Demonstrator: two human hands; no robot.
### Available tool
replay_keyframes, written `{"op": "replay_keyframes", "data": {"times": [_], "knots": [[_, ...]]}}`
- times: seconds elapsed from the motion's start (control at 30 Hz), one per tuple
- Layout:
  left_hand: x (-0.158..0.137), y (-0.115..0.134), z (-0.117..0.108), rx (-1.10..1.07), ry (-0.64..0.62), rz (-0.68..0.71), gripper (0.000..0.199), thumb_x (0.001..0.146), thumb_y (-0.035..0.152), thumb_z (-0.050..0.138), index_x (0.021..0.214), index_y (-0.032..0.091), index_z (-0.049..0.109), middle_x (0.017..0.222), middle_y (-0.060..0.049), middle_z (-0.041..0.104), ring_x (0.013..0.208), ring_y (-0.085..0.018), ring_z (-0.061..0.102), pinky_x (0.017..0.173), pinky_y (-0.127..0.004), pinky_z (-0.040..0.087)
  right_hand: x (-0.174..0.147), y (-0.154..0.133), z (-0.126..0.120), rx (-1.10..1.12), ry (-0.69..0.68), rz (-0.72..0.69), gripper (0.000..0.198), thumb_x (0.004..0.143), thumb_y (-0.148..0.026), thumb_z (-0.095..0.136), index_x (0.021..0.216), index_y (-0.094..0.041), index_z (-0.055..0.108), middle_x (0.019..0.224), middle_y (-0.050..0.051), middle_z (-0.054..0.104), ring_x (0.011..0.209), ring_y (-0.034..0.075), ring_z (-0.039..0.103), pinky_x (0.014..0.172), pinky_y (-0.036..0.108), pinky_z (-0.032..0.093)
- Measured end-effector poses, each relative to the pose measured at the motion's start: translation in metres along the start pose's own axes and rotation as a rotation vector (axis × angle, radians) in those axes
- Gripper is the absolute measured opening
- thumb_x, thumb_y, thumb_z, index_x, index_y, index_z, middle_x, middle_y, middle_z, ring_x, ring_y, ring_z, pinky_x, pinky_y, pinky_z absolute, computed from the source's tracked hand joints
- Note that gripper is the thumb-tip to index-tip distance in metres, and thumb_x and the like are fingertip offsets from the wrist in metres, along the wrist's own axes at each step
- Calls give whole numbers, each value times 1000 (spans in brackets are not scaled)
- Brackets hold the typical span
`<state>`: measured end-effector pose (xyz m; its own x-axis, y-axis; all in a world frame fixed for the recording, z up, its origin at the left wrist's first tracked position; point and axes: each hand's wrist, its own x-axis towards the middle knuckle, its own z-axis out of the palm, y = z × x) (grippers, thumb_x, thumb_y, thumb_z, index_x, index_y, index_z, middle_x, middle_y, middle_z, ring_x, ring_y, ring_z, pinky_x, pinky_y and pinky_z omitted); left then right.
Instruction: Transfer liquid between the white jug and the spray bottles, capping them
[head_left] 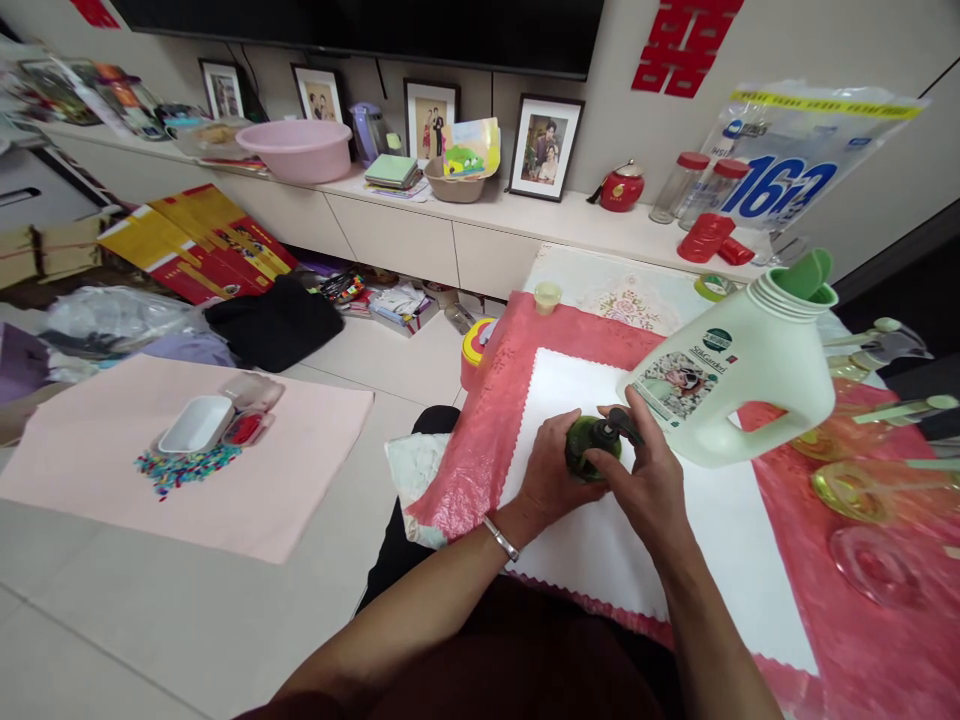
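A dark green pump bottle point(583, 436) with a black pump top point(611, 430) stands upright between my hands over a white mat point(585, 560). My left hand point(551, 460) is wrapped round the bottle's side. The fingers of my right hand point(649, 475) close about the pump top, its thumb near the collar; the nozzle points away to the right. Just beyond my right hand is a large pale green jug point(750, 370) with a handle, a printed label and a green funnel-like piece point(806, 275) in its open mouth.
Several clear bottles with yellow liquid point(847, 490) and a pink glass dish point(874, 565) stand at the right on the red tablecloth point(817, 640). A small cup point(547, 296) sits at the far left corner. Colourful beads point(184, 468) lie on a pink sheet point(300, 470) on the floor.
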<state>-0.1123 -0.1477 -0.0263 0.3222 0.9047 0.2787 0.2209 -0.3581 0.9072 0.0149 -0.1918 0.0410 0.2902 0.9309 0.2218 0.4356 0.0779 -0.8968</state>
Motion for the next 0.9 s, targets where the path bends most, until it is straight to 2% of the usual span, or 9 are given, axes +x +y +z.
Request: {"op": "replay_keyframes", "data": {"times": [0.13, 0.3, 0.47, 0.53, 0.6, 0.7, 0.9], "knots": [[-1, 1, -1, -13, -1, 18, 95, 65, 43, 89, 144, 20, 41, 142, -17, 59, 134, -39, 58, 116, -57, 46, 3, -4, 6, -49, 146, 83, 93, 73, -50, 81, 155, -21, 48, 119, 7, 62, 113, 25, 63, 106, 48, 51], [-2, -6, 2, -13, 23, 32, 98, 62, 43, 91, 143, 20, 41, 141, -16, 60, 132, -39, 59, 114, -56, 48, 3, -2, 1, 74, 63, 110, 91, 80, -43, 77, 161, -25, 39, 126, 8, 63, 120, 25, 62, 111, 49, 49], [-1, -6, 3, -20, 23, 18, 97, 61, 41, 93, 143, 24, 44, 140, -13, 61, 131, -37, 60, 113, -54, 49, 1, -2, -1, 258, -57, 95, 98, 87, -42, 71, 168, -21, 20, 120, 10, 64, 125, 24, 59, 110, 47, 50], [0, -3, 2, -13, 10, 3, 97, 60, 40, 93, 142, 24, 45, 139, -14, 61, 130, -38, 60, 113, -55, 49, 2, -2, 2, 268, -37, 79, 103, 83, -42, 74, 168, -21, 18, 125, 10, 61, 126, 24, 58, 113, 47, 48], [0, -2, 2, -4, 6, 0, 97, 60, 40, 93, 142, 23, 44, 139, -15, 61, 130, -39, 60, 112, -57, 49, 2, -1, 5, 220, 38, 77, 107, 76, -41, 81, 166, -22, 26, 125, 9, 58, 121, 24, 59, 114, 47, 47], [0, -6, 3, -16, 32, 54, 100, 60, 43, 92, 143, 22, 41, 138, -15, 60, 130, -39, 60, 111, -59, 49, 3, 0, 9, 172, 143, 98, 109, 69, -39, 85, 164, -23, 34, 113, 5, 56, 109, 22, 60, 113, 50, 48], [-2, -17, 9, -30, 54, 85, 102, 57, 45, 95, 142, 22, 44, 136, -14, 61, 127, -39, 61, 109, -59, 51, 1, -4, 5, 274, 81, 76, 102, 78, -35, 80, 165, -23, 28, 120, 6, 63, 116, 21, 62, 111, 45, 50]]}}
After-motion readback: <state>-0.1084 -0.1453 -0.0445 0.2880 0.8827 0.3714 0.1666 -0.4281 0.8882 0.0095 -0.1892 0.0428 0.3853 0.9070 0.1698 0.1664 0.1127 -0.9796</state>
